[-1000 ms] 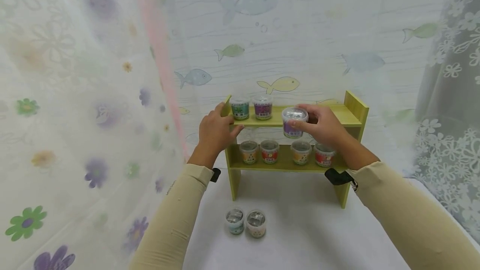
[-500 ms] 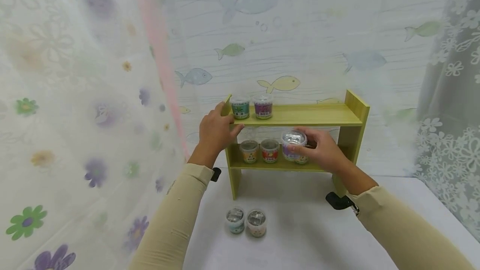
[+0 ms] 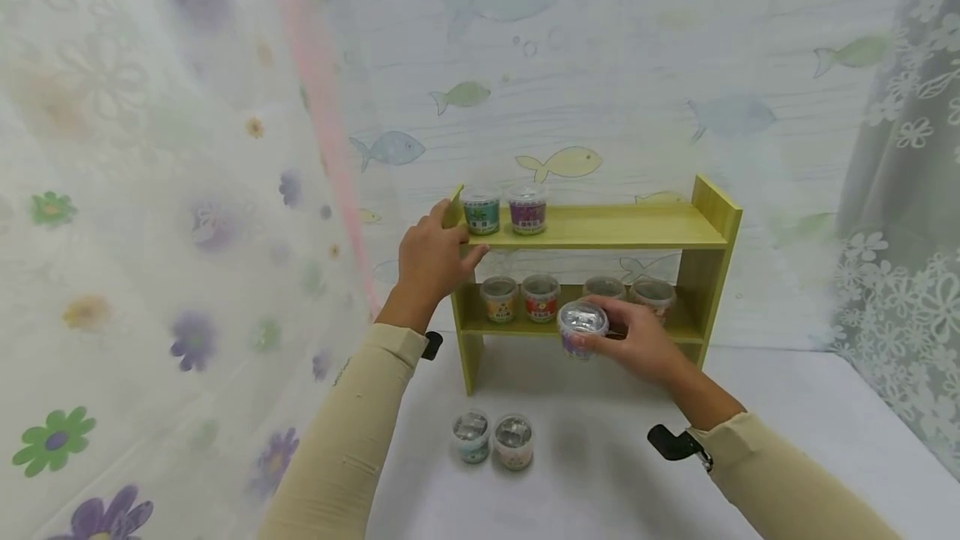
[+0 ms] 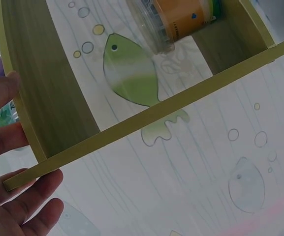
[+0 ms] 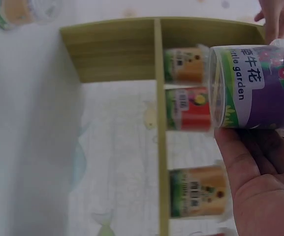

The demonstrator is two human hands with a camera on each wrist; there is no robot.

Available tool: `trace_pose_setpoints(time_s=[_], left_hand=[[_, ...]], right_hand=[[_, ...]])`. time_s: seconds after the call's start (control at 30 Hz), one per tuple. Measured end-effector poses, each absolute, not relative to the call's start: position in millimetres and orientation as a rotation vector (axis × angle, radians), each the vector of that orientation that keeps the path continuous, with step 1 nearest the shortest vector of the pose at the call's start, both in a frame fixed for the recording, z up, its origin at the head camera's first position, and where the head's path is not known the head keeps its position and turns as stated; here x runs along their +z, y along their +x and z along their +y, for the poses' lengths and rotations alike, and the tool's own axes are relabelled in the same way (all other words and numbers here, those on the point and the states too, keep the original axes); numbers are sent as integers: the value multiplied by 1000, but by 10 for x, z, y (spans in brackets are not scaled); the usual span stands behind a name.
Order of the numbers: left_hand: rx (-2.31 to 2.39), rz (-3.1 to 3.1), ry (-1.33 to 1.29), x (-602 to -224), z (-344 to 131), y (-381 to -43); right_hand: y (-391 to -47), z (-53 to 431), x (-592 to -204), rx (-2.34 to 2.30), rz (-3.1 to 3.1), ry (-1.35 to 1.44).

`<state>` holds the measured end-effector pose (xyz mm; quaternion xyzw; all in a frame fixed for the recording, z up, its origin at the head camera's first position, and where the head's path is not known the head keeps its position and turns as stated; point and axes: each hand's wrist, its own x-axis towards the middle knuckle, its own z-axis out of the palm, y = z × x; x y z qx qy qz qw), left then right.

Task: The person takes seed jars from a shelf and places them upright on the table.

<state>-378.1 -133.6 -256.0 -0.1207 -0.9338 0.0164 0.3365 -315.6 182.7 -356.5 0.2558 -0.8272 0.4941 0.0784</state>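
Note:
In the head view my right hand grips a small purple-labelled plastic cup with a clear lid, fingers and thumb around its side. The cup hangs in front of the lower board of a yellow-green wooden shelf. Its label, with "little garden" and red flowers, shows in the right wrist view. At the shelf's upper left corner my left hand holds the side panel. The left wrist view shows its thumb and fingers around that corner. Beside it on the top board stand a teal cup and a magenta-purple cup.
On the lower board are an orange cup and a red cup at left, with another orange cup and red cup at right. A pale teal cup and a pale pink cup stand on the white table.
My right hand has brought the purple cup down from top-board height, past the lower row, toward the table. The left hand stays at the shelf's corner.

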Motion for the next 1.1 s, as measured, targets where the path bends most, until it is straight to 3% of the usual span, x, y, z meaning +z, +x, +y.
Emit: trace_pose_setpoints(time_s=[1.1], left_hand=[[2,-2435,-309,-2560,-1321,-3779]], right_hand=[[-2988,1534,-4876,1810,-2572,668]])
